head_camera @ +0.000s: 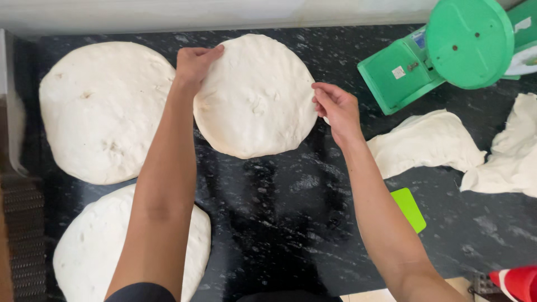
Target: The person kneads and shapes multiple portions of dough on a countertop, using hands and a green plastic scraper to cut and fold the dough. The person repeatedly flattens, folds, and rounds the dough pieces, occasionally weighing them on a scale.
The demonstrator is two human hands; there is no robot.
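Note:
A round flat disc of white dough (255,96) lies on the black speckled counter (279,223) near the back wall. My left hand (194,64) grips its upper left edge, fingers curled over the rim. At the disc's right edge, my right hand (335,109) pinches the dough with its fingertips. Two more dough discs lie to the left: one at the back left (103,112), and one at the front left (92,246) partly under my left forearm.
A green kitchen scale (447,50) with a round pan stands at the back right. Unshaped dough lumps (425,142) (512,151) lie to the right. A green plastic scraper (409,208) rests beside my right forearm. A red object (517,282) shows at the bottom right corner.

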